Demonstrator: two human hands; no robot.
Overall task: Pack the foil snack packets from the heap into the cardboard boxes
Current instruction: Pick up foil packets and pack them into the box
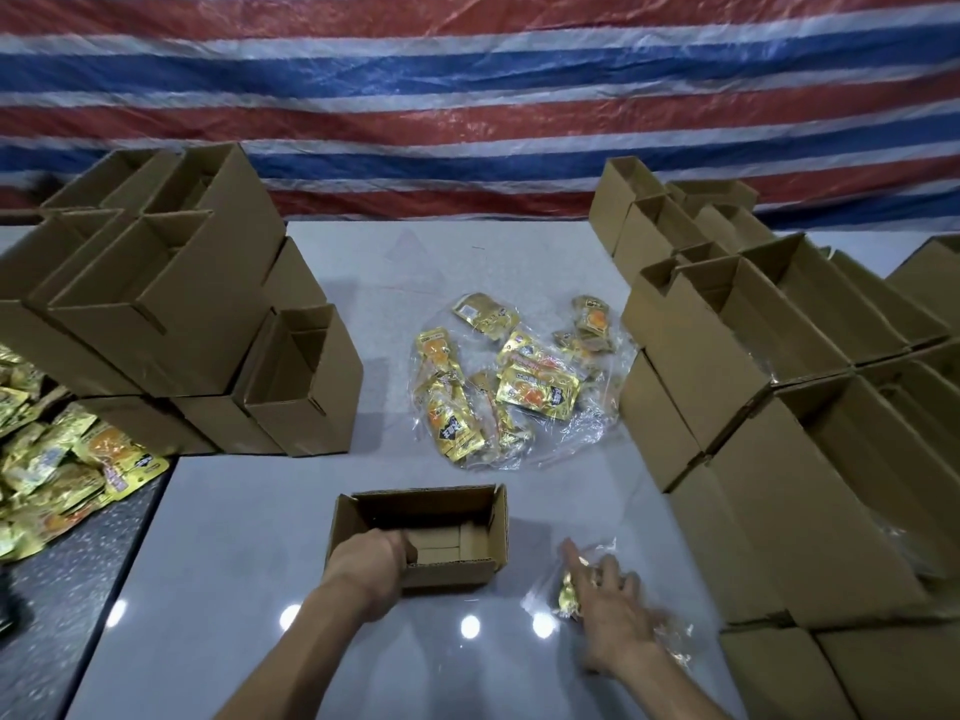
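An open cardboard box (467, 504) lies on the grey table in front of me, empty inside. My left hand (371, 561) grips its near left wall, fingers curled over the rim. My right hand (610, 610), blurred, lies with spread fingers on a clear plastic bag holding gold foil packets (567, 597) just right of the box. A torn clear bag with several gold and orange foil snack packets (524, 379) lies at mid-table beyond the box.
Stacks of open cardboard boxes stand at the left (171, 314) and right (769, 387). A heap of gold packets (57, 470) covers a darker table at the far left. A striped tarpaulin (467, 96) hangs behind.
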